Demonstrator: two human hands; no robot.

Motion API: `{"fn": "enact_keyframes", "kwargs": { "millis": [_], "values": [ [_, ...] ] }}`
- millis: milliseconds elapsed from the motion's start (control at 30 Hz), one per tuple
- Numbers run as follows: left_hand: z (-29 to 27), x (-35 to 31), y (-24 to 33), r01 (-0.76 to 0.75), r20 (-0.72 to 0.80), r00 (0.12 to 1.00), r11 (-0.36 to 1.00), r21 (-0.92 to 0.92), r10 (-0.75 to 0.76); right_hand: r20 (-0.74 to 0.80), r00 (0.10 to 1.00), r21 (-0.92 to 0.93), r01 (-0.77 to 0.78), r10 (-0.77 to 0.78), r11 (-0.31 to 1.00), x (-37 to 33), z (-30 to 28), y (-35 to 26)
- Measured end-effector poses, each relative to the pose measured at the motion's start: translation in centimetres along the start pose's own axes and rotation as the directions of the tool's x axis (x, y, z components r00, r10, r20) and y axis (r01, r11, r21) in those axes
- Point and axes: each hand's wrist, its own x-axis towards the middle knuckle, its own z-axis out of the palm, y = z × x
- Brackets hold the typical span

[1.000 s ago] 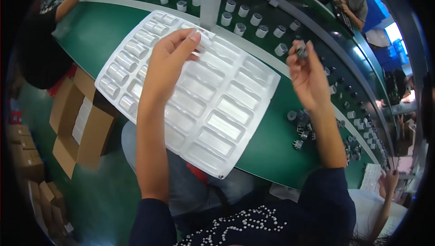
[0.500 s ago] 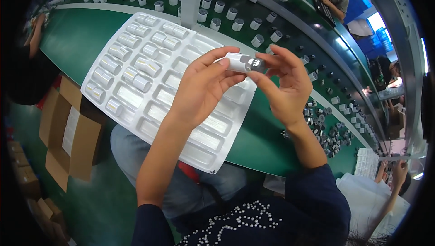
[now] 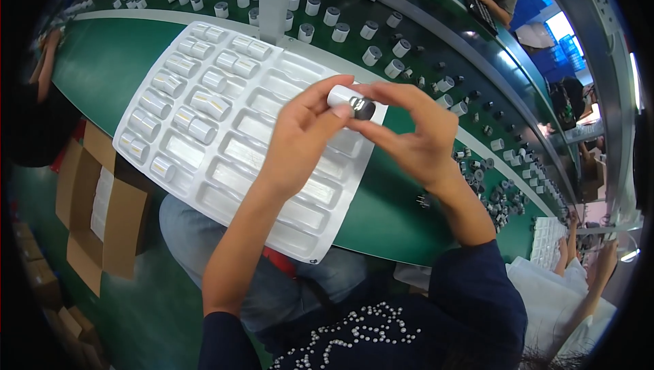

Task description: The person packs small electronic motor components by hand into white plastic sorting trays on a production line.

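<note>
Above the white moulded tray [image 3: 319,251], my left hand [image 3: 294,140] is closed round a small white cylinder [image 3: 339,96]. A dark, shiny metallic piece [image 3: 364,108] sits at the right end of that cylinder. My right hand [image 3: 421,135] pinches around this dark end with thumb and forefinger; its other fingers are partly hidden. White cylinders like the held one [image 3: 215,81] lie on their sides, mostly in pairs, in the tray's left-hand compartments. Hollow compartments fill its right part.
Beyond the tray runs a green belt [image 3: 327,39] with rows of upright white cylinders. A heap of small dark metallic parts [image 3: 501,196] lies right of my right forearm on the green table [image 3: 392,213]. A cardboard box [image 3: 126,223] stands open at lower left. Other people work around.
My right hand has moved left and closed in around the dark end of the cylinder. The cylinder has shifted slightly left and tilted down at its dark end.
</note>
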Motion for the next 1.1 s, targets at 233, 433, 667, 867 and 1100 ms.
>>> {"fn": "enact_keyframes", "kwargs": {
  "millis": [233, 433, 667, 867, 1100],
  "values": [
    [-1.1, -0.1, -1.4, 0.190, -0.121, 0.981, 0.859, 0.476, -0.150, 0.171, 0.943, -0.072, 0.302, -0.286, 0.951, -0.8, 1.5, 0.6],
    [-1.2, -0.7, 4.9, -0.051, -0.025, 0.920, 0.184, 0.982, 0.391, 0.029, 0.943, 0.006, -0.332, 0.332, 0.943, 5.4, -2.9, 12.3],
    [-10.2, -2.3, 9.3, 0.423, -0.323, 0.893, -0.341, 0.840, 0.312, 0.263, 0.813, -0.347, -0.423, 0.520, 0.837, 5.2, -8.6, 35.1],
    [-10.4, -2.0, 9.6, 0.464, -0.362, 0.842, -0.195, 0.864, 0.399, 0.448, 0.875, -0.502, 0.080, 0.181, 0.861, 8.0, -5.3, 29.5],
    [-10.0, -0.3, 9.0, 0.239, -0.372, 0.816, 0.327, 0.914, 0.442, 0.698, 0.710, -0.384, 0.258, 0.096, 0.886, 9.4, -3.2, 33.6]
  ]
}}
